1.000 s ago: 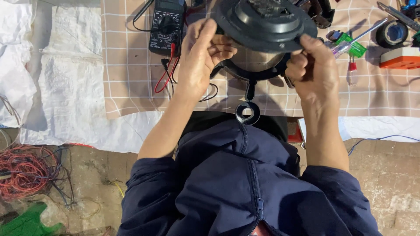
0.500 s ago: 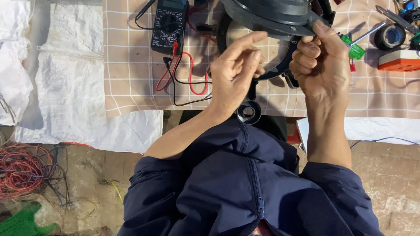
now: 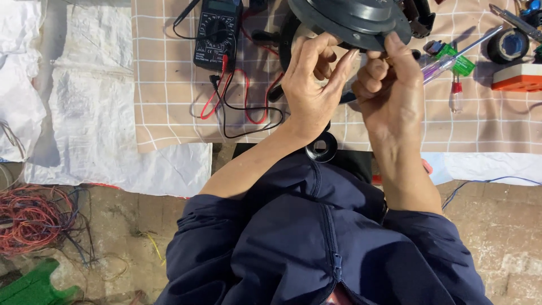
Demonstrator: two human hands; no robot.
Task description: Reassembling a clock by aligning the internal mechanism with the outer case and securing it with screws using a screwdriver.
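A round dark grey housing [image 3: 355,17] with a metal part under it is held up over the checked cloth [image 3: 169,85], at the top of the head view. My left hand [image 3: 313,90] reaches under its near rim, fingers curled against the underside. Close beside it, my right hand [image 3: 389,93] is curled into a loose fist with the thumb pressed on the rim. Whatever lies between the fingers and the housing is hidden. A black ring [image 3: 322,148] lies just below my wrists at the cloth's edge.
A black multimeter [image 3: 217,31] with red and black leads [image 3: 243,107] lies left of the hands. A clear-handled screwdriver [image 3: 446,63], a black tape roll [image 3: 504,45] and an orange and white box [image 3: 516,76] are on the right. Tangled red wire [image 3: 28,217] sits on the floor.
My left hand has shifted from the housing's left side to under its near rim, next to the right hand. The right hand has curled into a fist. The housing sits higher in view.
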